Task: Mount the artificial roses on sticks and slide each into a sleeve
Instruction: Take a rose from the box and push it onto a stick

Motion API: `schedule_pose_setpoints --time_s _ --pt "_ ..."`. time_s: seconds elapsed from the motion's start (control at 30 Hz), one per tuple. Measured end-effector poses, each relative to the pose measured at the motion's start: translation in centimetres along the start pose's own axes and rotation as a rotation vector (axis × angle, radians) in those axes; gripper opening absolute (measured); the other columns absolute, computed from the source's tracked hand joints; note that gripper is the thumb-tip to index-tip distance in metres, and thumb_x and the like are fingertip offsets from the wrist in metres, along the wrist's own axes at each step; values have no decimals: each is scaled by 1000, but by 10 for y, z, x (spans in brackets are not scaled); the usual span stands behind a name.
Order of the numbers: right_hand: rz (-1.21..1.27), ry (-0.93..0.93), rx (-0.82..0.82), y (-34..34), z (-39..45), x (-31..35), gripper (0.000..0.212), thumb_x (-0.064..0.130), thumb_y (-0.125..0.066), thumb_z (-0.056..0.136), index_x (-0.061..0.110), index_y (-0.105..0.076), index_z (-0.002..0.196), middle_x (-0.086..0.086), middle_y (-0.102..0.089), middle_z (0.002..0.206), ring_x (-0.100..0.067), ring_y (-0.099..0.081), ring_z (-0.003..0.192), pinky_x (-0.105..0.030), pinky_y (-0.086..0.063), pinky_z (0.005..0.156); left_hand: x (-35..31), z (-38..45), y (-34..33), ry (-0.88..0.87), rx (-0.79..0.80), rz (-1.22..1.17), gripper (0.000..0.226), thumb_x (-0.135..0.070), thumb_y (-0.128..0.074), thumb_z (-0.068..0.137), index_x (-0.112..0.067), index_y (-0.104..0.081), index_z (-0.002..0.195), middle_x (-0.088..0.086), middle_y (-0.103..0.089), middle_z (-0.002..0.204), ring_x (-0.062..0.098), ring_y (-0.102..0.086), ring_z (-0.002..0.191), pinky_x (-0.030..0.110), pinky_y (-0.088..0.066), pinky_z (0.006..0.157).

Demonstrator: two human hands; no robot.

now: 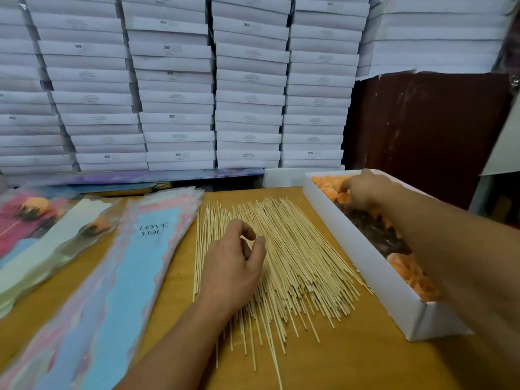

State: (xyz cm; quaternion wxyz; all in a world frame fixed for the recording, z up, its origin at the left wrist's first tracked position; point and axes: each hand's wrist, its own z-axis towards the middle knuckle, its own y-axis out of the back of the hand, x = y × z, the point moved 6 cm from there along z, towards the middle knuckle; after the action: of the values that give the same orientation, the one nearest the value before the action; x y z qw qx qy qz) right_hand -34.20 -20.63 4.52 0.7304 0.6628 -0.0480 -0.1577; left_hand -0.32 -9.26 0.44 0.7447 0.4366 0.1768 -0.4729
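Observation:
A wide pile of thin bamboo sticks (292, 249) lies fanned out on the wooden table (351, 361). My left hand (233, 266) rests on the pile's left part, its thumb and forefinger curled together and pinching at a stick. Along the right stands a long white box (365, 257) holding orange artificial roses (410, 271). My right hand (363, 190) reaches into the box's far end, its fingers curled down round an orange rose (342, 197). A stack of pastel sleeves (135, 266), the top one blue and printed LOVE YOU, lies left of the sticks.
Sleeved roses (36, 212) lie at the far left on pink and pale green sleeves. Stacks of flat white boxes (174, 88) form a wall behind the table. A dark brown panel (427, 130) stands at the back right.

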Motion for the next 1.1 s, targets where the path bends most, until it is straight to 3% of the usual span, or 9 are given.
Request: schedule_pose_setpoints --time_s 0.07,0.2,0.27,0.4,0.67,0.8,0.93,1.03,1.1 --pt "-82 47 -8 7 1 5 37 48 -64 82 36 -60 116 -4 -53 114 -25 -56 99 -38 -46 74 0 0 0 1 -1 2 11 -35 -59 96 -30 -50 91 -9 -60 66 9 -51 51 29 -39 48" --pt "-227 86 56 15 -1 6 42 44 -76 76 34 -60 114 6 -50 87 -12 -44 72 -33 -41 64 1 0 0 6 2 -7 10 -36 -57 97 -31 -49 93 -9 -60 67 8 -50 50 34 -42 49" --pt "-242 111 77 12 -1 5 41 41 -75 79 37 -63 118 2 -50 98 -15 -44 78 -34 -41 68 1 0 0 -2 0 -6 11 -35 -57 96 -31 -49 91 -9 -60 64 8 -49 49 28 -39 47" --pt "-292 282 -11 4 3 8 39 32 -72 85 38 -64 123 -1 -49 121 -22 -43 114 -36 -40 76 0 -1 -1 -8 -1 -21 12 -33 -59 96 -31 -49 89 -12 -57 58 7 -48 47 22 -36 45" --pt "-402 285 -68 -5 -1 8 25 42 -63 92 29 -71 112 2 -52 117 -20 -41 116 -39 -52 83 4 0 -2 9 -4 -8 14 -32 -60 96 -30 -50 87 -11 -59 62 7 -50 51 21 -37 49" --pt "-377 275 -59 5 -2 4 24 38 -61 94 25 -71 111 4 -51 105 -19 -43 108 -39 -50 81 4 1 -1 19 1 -7 13 -33 -60 97 -29 -52 87 -11 -60 63 6 -51 51 20 -35 46" --pt "-301 180 -15 16 -8 -1 24 34 -69 90 30 -70 113 -4 -52 117 -27 -56 97 -34 -51 69 3 2 -2 42 12 -2 12 -34 -59 97 -28 -54 88 -3 -57 55 5 -50 50 31 -40 49" --pt "-297 160 -49 20 -13 -2 28 32 -70 90 30 -69 118 1 -48 91 -21 -55 72 -30 -47 56 3 1 -3 39 22 4 13 -35 -57 98 -27 -54 88 -3 -56 54 5 -49 49 30 -38 48" --pt "-279 163 -48 24 -16 -3 25 35 -67 91 26 -71 114 3 -55 84 -19 -57 70 -33 -54 60 3 0 -3 39 25 3 14 -36 -56 98 -26 -55 88 -3 -56 54 6 -49 49 29 -36 49"
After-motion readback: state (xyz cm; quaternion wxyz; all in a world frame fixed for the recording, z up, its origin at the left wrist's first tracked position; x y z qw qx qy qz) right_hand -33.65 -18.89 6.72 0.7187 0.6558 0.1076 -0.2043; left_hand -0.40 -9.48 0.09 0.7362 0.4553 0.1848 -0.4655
